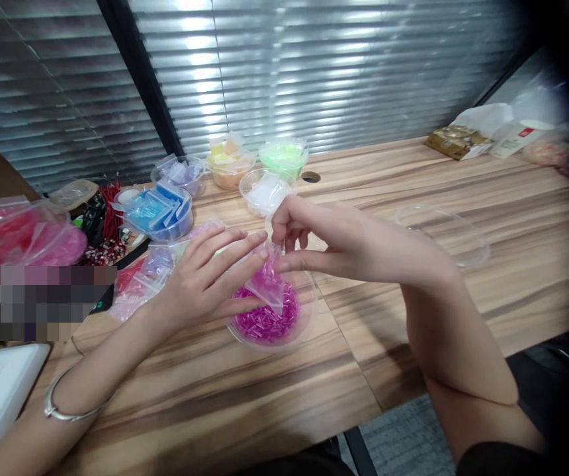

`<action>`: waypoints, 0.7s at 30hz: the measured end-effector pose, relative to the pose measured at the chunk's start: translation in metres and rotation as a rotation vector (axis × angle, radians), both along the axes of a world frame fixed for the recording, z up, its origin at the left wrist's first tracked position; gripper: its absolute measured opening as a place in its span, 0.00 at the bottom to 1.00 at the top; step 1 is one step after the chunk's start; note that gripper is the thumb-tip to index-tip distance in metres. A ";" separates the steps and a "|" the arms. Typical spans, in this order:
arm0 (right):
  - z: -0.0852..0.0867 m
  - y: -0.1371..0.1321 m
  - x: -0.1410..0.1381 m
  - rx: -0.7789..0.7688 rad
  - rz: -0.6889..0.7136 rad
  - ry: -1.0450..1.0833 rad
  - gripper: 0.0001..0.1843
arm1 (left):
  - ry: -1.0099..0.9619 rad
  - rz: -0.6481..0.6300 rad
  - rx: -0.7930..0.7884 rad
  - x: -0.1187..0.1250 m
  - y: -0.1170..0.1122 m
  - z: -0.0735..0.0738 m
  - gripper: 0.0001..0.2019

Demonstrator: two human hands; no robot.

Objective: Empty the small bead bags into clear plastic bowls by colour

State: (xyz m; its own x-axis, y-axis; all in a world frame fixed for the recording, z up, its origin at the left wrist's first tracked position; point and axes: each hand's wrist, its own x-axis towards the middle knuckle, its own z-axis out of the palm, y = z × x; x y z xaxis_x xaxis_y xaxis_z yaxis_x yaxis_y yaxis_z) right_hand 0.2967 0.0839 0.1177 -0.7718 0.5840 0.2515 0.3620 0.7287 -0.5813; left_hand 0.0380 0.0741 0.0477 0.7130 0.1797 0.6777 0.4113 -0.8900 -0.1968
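Note:
A clear round plastic tub (309, 317) stands on the wooden table, holding many short magenta tube beads (267, 324). Over it hangs a small clear plastic bag (268, 281) with pink-magenta contents. My right hand (324, 241) reaches in from the right, thumb and fingers pinching the bag's upper right part. From the left comes my left hand (210, 274), its thumb and index finger on the bag's left side and the other fingers stretched out. The fingers partly hide the bag and the tub's far rim.
Behind are tubs with blue packets (158, 208), purple packets (180, 175), yellow-orange packets (229, 158), green contents (284, 155) and white contents (267, 192). A clear lid (443, 235) lies right. Pink bags (21, 238) sit left, a white box (4, 396) front left.

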 end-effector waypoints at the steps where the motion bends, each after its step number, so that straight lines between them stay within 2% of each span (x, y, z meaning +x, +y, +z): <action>1: -0.002 0.001 0.000 -0.071 0.008 -0.007 0.16 | -0.019 0.008 0.007 -0.001 0.000 0.000 0.37; 3: -0.008 0.004 -0.001 -0.245 0.060 -0.046 0.25 | -0.060 0.018 0.031 -0.002 -0.001 0.001 0.37; 5: -0.018 0.009 -0.006 -0.422 0.176 -0.072 0.30 | -0.070 0.018 0.051 -0.003 -0.002 0.001 0.35; 8: -0.033 0.017 -0.018 -0.569 0.360 -0.070 0.28 | -0.053 0.013 0.099 -0.005 -0.003 0.000 0.30; 11: -0.039 0.020 -0.025 -0.553 0.426 -0.005 0.26 | -0.037 0.002 0.171 -0.006 -0.002 -0.002 0.27; 14: -0.036 0.020 -0.024 -0.522 0.455 0.099 0.28 | -0.039 0.006 0.167 -0.006 -0.003 -0.004 0.26; 17: -0.031 0.019 -0.020 -0.440 0.378 0.020 0.32 | -0.012 0.021 0.148 -0.006 -0.005 -0.005 0.25; 21: -0.028 0.018 -0.017 -0.350 0.336 -0.065 0.32 | 0.077 0.020 0.237 -0.006 -0.005 -0.006 0.28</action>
